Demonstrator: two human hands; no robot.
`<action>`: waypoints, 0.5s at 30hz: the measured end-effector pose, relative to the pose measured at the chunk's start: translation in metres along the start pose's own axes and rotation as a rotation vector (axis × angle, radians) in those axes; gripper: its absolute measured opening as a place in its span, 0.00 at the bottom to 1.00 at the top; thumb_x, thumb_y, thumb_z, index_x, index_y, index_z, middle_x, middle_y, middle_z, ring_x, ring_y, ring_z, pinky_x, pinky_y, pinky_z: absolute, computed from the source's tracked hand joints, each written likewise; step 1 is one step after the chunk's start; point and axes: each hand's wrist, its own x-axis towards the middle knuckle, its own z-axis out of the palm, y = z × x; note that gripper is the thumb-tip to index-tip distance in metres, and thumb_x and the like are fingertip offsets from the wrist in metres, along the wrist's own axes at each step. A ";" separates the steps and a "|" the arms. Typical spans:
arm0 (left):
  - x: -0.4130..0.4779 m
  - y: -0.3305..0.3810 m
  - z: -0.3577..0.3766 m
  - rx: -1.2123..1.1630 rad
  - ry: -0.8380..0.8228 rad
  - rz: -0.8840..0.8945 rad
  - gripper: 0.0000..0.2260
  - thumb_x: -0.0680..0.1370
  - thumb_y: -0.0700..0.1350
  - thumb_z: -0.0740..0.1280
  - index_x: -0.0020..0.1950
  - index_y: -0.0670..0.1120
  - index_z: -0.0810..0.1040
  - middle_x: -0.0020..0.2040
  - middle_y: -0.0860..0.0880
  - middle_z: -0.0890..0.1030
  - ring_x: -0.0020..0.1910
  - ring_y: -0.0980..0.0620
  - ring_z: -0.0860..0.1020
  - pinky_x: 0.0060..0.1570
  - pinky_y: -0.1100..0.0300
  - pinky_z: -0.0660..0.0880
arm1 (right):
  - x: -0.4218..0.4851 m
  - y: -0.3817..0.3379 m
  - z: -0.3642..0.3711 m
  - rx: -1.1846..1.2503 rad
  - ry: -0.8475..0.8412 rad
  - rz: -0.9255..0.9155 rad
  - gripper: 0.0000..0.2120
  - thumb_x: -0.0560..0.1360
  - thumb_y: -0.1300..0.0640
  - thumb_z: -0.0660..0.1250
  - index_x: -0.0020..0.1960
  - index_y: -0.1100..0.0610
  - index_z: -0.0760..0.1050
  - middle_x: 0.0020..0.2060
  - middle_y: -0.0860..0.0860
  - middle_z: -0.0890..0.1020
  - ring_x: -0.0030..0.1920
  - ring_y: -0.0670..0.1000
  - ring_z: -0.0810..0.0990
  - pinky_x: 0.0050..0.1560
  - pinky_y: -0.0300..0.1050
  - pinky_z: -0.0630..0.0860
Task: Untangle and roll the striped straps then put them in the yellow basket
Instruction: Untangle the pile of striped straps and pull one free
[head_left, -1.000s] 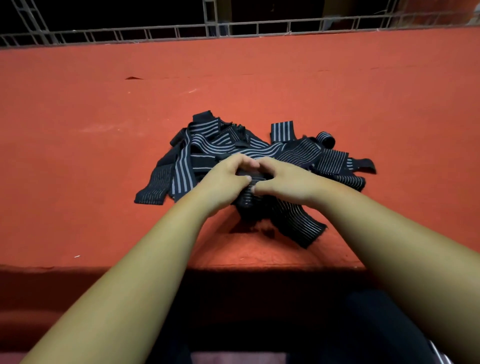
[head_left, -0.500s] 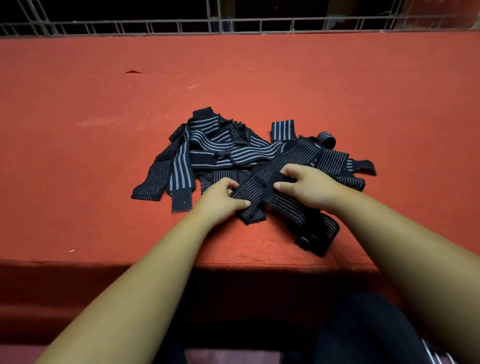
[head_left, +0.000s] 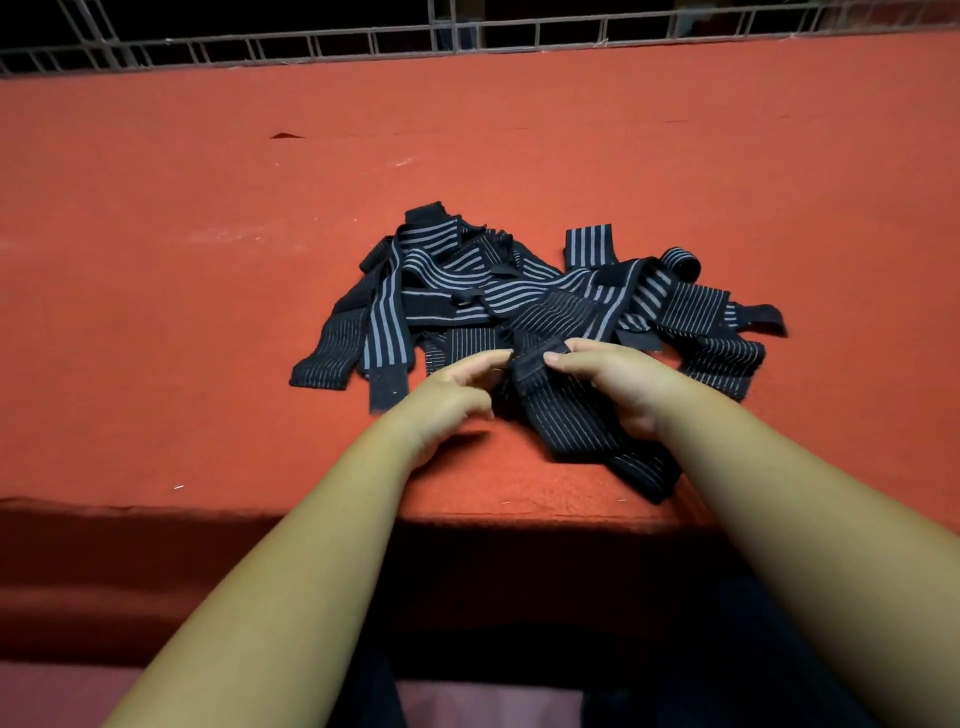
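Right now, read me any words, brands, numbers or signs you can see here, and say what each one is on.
None: no words, numbers or signs can be read in this view. The striped straps show only pale stripes, with no legible label; the red table cover and the wire grid behind it bear no writing.

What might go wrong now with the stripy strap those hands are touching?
1. The strap that the right hand has in its grip lies against the pile; a tug may drag other straps along or tighten the tangle.
2. Its loose end lies near the front edge of the table and might slide off.
3. The left hand meets the strap only at its fingertips, so a roll started here could slip loose.
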 end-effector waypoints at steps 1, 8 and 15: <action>0.000 0.000 0.002 0.055 -0.023 0.013 0.33 0.73 0.30 0.64 0.70 0.60 0.82 0.63 0.58 0.86 0.62 0.58 0.83 0.58 0.61 0.76 | 0.001 0.002 -0.003 0.017 -0.002 0.011 0.08 0.84 0.59 0.68 0.62 0.57 0.79 0.57 0.61 0.86 0.52 0.58 0.86 0.59 0.55 0.81; 0.013 -0.025 0.016 0.390 0.131 0.227 0.24 0.79 0.38 0.75 0.72 0.58 0.82 0.57 0.54 0.83 0.50 0.58 0.79 0.62 0.59 0.74 | 0.005 0.009 -0.012 0.102 -0.067 0.043 0.17 0.84 0.56 0.67 0.71 0.59 0.77 0.58 0.61 0.84 0.52 0.58 0.86 0.52 0.54 0.85; 0.011 -0.022 0.009 0.378 0.236 0.167 0.06 0.82 0.45 0.73 0.57 0.53 0.87 0.49 0.57 0.88 0.49 0.58 0.83 0.55 0.58 0.78 | 0.008 0.010 -0.005 0.111 0.032 0.036 0.04 0.82 0.65 0.68 0.53 0.57 0.77 0.49 0.60 0.87 0.47 0.58 0.88 0.52 0.56 0.86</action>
